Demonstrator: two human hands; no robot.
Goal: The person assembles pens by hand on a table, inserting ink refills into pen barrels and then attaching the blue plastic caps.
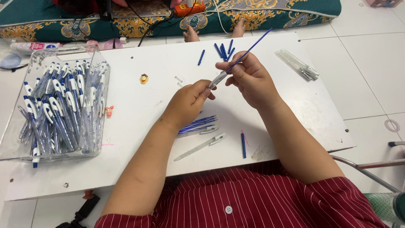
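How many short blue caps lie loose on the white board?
6: four caps clustered at the far edge, one just left of them, one near the front edge. More may be hidden.

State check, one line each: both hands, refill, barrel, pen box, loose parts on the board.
left hand: shut on clear barrel
right hand: shut on blue refill
blue refill: tilted, lower end at barrel mouth
clear box: open, full of pens
spare barrel: lying flat, empty
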